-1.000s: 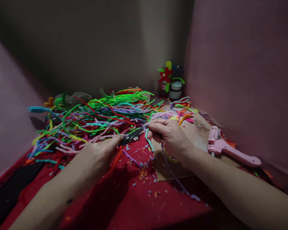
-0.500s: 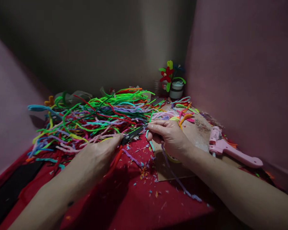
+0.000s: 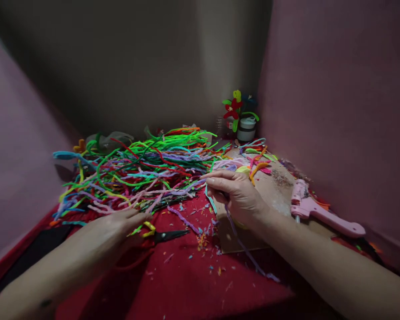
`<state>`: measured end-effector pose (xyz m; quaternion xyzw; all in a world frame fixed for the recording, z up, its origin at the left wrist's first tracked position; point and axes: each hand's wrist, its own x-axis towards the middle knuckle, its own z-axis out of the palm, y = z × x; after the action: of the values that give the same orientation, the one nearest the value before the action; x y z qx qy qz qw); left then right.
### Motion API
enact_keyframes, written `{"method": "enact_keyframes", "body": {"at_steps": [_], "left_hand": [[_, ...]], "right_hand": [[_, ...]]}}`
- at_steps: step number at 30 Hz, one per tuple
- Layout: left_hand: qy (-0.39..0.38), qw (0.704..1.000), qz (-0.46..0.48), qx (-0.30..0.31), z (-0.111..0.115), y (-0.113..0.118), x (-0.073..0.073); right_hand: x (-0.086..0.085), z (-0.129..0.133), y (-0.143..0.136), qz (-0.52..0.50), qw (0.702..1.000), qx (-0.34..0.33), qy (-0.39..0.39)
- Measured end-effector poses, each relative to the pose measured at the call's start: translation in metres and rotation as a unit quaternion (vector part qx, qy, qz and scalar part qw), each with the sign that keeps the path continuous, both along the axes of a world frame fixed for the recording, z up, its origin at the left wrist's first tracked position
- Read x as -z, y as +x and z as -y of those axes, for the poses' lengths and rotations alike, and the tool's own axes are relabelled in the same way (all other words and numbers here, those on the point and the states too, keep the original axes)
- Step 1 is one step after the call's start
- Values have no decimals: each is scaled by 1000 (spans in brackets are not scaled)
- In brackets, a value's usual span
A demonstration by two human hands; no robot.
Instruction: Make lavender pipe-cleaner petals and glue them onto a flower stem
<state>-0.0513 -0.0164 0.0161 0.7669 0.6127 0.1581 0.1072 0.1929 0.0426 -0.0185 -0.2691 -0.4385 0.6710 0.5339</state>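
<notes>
My right hand (image 3: 235,191) is closed in a pinch on a purple pipe cleaner (image 3: 243,246), whose tail hangs out below the hand and curves toward the lower right. At its fingertips another purple stretch points left toward the pile; whether it is the same piece I cannot tell. My left hand (image 3: 123,229) hovers low at the left, fingers stretched out and partly hidden. Just beside and below it, scissors (image 3: 170,235) with dark blades and red handles lie on the red cloth (image 3: 193,289). A yellow pipe cleaner piece (image 3: 149,229) shows by the left fingers.
A big heap of coloured pipe cleaners (image 3: 146,164) spreads across the back left. On the right are a pink glue gun (image 3: 320,211) and a cardboard sheet (image 3: 230,235). Pipe-cleaner flowers (image 3: 232,109) and a lidded cup (image 3: 246,129) stand in the corner between walls.
My left hand has moved left and down, away from the right fingertips. The scissors it held there now lie on the cloth. My right hand has stayed nearly in place with the purple pipe cleaner.
</notes>
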Motion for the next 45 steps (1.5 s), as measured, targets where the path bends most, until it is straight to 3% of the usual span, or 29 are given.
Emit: {"method": "enact_keyframes", "body": {"at_steps": [1, 3, 6, 8, 11, 13, 15, 18, 24, 26, 28, 34, 37, 39, 42, 45], "left_hand": [[-32, 999, 6, 17, -2, 8, 0], [-29, 992, 117, 37, -6, 29, 2], [-124, 928, 349, 33, -10, 65, 8], [-90, 886, 455, 23, -11, 85, 11], [-2, 880, 475, -14, -15, 97, 10], [23, 883, 468, -38, -19, 96, 5], [2, 865, 499, -50, -23, 92, 0], [-54, 804, 590, -54, -30, 86, -5], [-25, 700, 710, -77, -45, 70, -16], [-58, 650, 755, -65, -51, 60, -22], [-72, 626, 776, -33, -56, 47, -26], [-39, 629, 775, -47, -69, 24, -29], [-3, 611, 791, -31, -67, 34, -27], [-23, 617, 787, -9, -61, 47, -23], [-116, 684, 720, 6, -49, 62, -13], [-78, 775, 627, -15, -43, 65, -6]], "right_hand": [[0, 1, 0, -1, 1000, 2, 0], [-1, 4, -1, 0, 1000, 4, 1], [-1, 7, -2, 19, 1000, -8, 9], [-1, 9, -3, 51, 998, -24, 31], [-3, 14, -5, 102, 992, -34, 62], [-6, 19, -7, 129, 988, -39, 80], [-10, 22, -8, 147, 983, -54, 92], [-12, 25, -11, 151, 981, -97, 72], [-3, 27, -7, 61, 970, -223, -81], [2, 30, -4, 59, 959, -253, -112], [7, 35, -1, 73, 950, -274, -131], [9, 48, -4, 93, 953, -262, -122], [0, 45, -7, 87, 954, -250, -137], [-5, 40, -7, 69, 959, -237, -142], [-5, 31, -6, 48, 960, -236, -143], [0, 24, -2, 29, 951, -265, -154]]}}
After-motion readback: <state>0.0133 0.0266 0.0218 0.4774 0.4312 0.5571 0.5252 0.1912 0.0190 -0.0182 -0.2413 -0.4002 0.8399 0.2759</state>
